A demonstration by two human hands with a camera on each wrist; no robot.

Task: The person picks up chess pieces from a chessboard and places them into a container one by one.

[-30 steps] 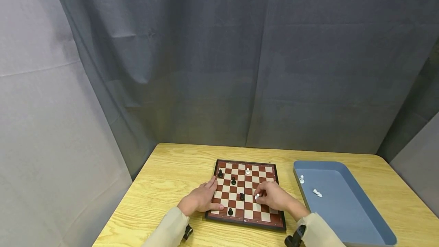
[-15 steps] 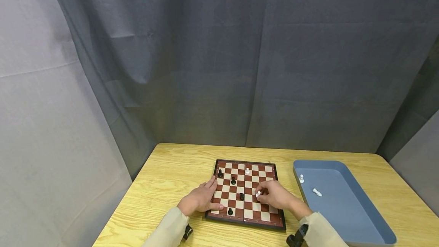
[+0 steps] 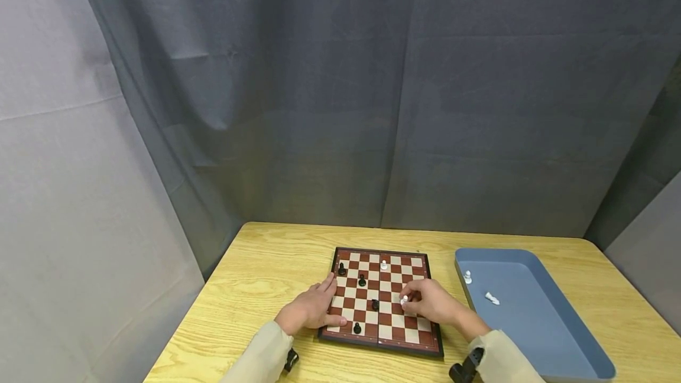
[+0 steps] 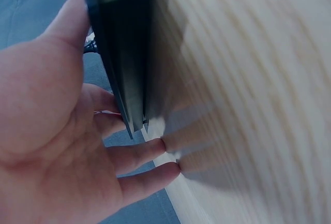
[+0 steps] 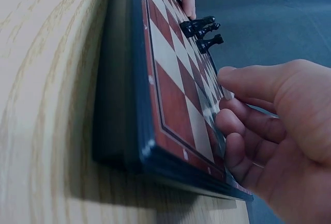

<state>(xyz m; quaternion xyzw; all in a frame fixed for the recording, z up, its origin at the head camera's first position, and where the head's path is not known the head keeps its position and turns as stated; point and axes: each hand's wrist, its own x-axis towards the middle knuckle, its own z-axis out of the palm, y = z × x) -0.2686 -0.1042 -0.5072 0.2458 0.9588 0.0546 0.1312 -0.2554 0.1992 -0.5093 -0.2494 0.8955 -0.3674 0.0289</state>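
Observation:
A red-and-cream chessboard [image 3: 398, 333] with a dark rim lies on the table. Over its right half, my right hand [image 3: 433, 302] pinches a small white chess piece [image 3: 404, 299] with a rounded top between thumb and fingers. In the right wrist view, those fingertips stay close to the squares and hide most of the white piece [image 5: 227, 94]. My left hand [image 3: 313, 306] rests along the board's left edge, thumb over the near-left corner. The left wrist view shows its fingers [image 4: 135, 155] extended past the rim, two tips touching the wood.
Several black pieces stand on the board, among them a black pawn [image 3: 357, 328] near the left thumb. Another white piece [image 3: 383, 265] stands toward the back. To the right, a blue-grey tray [image 3: 553, 336] holds an upright white piece [image 3: 467, 277] and a fallen white knight [image 3: 492, 298].
My right hand has shifted slightly to the right and away from me, carrying the pinched white chess piece along. The left hand keeps its place on the board's edge.

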